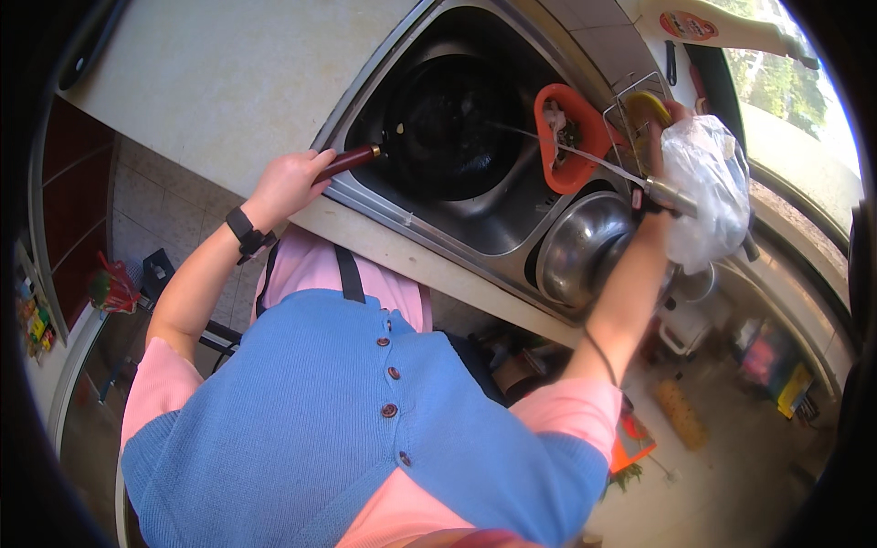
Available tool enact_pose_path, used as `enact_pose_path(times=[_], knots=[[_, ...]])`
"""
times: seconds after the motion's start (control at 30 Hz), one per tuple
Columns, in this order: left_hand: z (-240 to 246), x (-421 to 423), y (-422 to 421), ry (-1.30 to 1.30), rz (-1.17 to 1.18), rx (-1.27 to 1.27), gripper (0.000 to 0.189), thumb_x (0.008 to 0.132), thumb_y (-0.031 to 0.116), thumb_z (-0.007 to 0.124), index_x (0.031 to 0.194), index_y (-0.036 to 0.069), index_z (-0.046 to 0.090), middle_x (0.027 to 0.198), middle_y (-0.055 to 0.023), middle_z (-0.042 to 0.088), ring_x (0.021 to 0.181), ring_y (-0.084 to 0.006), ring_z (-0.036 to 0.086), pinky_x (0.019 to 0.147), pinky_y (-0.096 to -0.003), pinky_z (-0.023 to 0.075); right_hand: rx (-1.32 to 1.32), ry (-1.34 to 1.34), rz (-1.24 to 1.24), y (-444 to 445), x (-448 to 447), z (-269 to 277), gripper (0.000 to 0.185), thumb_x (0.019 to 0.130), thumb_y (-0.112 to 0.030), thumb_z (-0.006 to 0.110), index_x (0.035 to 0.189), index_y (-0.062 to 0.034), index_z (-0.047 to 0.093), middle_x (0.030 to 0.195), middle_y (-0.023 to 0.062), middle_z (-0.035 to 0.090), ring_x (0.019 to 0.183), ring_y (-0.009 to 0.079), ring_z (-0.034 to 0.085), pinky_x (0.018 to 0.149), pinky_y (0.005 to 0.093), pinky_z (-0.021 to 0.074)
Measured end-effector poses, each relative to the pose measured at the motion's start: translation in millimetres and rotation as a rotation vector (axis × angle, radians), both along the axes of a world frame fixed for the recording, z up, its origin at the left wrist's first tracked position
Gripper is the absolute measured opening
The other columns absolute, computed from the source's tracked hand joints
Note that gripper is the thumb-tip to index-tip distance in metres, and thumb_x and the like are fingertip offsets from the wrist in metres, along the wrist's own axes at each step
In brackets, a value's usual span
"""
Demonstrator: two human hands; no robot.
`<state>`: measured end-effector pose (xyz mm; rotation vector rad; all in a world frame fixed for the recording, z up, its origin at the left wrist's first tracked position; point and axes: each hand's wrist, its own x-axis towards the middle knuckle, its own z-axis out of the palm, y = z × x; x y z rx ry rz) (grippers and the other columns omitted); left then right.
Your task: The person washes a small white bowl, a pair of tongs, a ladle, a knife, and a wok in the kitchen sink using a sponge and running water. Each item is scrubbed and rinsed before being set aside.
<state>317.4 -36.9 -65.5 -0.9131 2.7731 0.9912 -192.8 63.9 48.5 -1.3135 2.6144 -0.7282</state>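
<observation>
My left hand (293, 179) grips the dark red wooden handle (351, 162) of a black wok (455, 130). The wok lies in the steel sink (493, 229), its inside wet. A thin stream of water (569, 146) runs from the faucet (671, 196) across into the wok. Beyond the faucet, my right hand (675, 111) has its fingers on a yellow sponge (645, 109) at a wire rack (622, 92). A clear plastic bag (706, 185) near the faucet hides part of that hand and wrist.
An orange strainer basket (570, 181) with food scraps sits at the sink's far side, under the stream. Steel bowls (582, 240) fill the smaller basin, below my right forearm. A pale bottle (726, 27) stands by the window. The counter (233, 82) extends to the left.
</observation>
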Motion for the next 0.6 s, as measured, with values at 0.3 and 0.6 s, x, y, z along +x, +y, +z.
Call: enact_pose_path(times=[0.3,0.6], knots=[[8.8,-3.2,-2.0,-0.071,-0.037,-0.013,0.051,0.075,0.014,0.066,0.124,0.019,0.052,0.071,-0.0105,0.055,0.062,-0.0298,0.058,0.056,-0.0403,0.0478,-0.611,-0.655,-0.522,82.9,159.8,-46.2,0.023,0.087,-0.016,0.062,0.105,-0.0041,0.055,0.077,0.0030,0.060,0.044,0.0054,0.044,0.036,0.0176,0.0322],[11.5,-8.3,-2.3,-0.116,-0.108,-0.073,0.060,0.077,0.011,0.063,0.133,0.027,0.047,0.069,-0.0090,0.051,0.054,-0.0282,0.055,0.050,-0.0378,0.0467,0.540,-0.393,-0.093,26.9,176.6,-231.8,0.078,0.070,-0.027,0.076,0.132,-0.0040,0.034,0.127,0.0267,0.043,0.115,0.0439,0.045,0.094,0.0425,0.0421]])
